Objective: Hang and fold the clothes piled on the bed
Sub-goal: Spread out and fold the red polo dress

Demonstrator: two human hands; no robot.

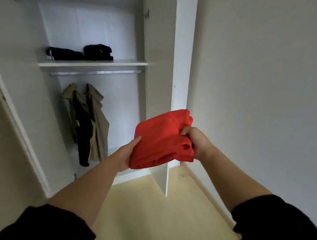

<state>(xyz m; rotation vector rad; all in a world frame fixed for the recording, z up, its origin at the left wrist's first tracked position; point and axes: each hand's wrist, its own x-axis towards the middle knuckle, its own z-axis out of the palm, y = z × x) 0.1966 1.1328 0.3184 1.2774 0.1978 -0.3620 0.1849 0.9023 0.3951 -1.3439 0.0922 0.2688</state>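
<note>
A home bedroom, by the look of it: an open white wardrobe [93, 77] fills the left of the frame, with folded dark clothes [80, 52] on its shelf [92, 63], jackets [87, 122] hanging beneath, and pale wood floor [156, 213] at the bottom.

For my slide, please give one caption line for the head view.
Both hands carry a folded red garment toward the open wardrobe.

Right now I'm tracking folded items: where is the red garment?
Head view, right of centre: the red garment is held between left hand and right hand, before the open wardrobe.
</note>
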